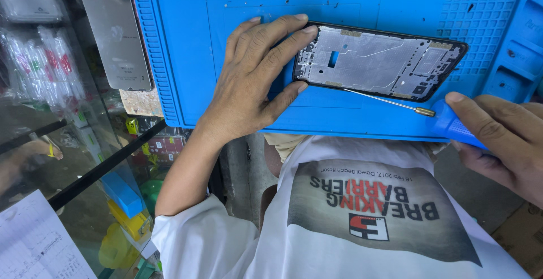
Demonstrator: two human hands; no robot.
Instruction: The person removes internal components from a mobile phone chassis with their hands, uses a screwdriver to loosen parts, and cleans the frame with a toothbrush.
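Observation:
An opened phone body, with a black rim and a bare silver metal inside, lies flat on a blue work mat. My left hand rests on the mat and grips the phone's left end between fingers and thumb. My right hand comes in from the right, closed around the blue handle of a thin screwdriver. The metal shaft runs left along the phone's near edge, and its tip touches that edge near the left part.
The mat's right side has a grid of small cells and raised compartments. A grey phone back panel lies left of the mat. A glass display case with packaged accessories sits at the left, and a paper sheet lies at the bottom left.

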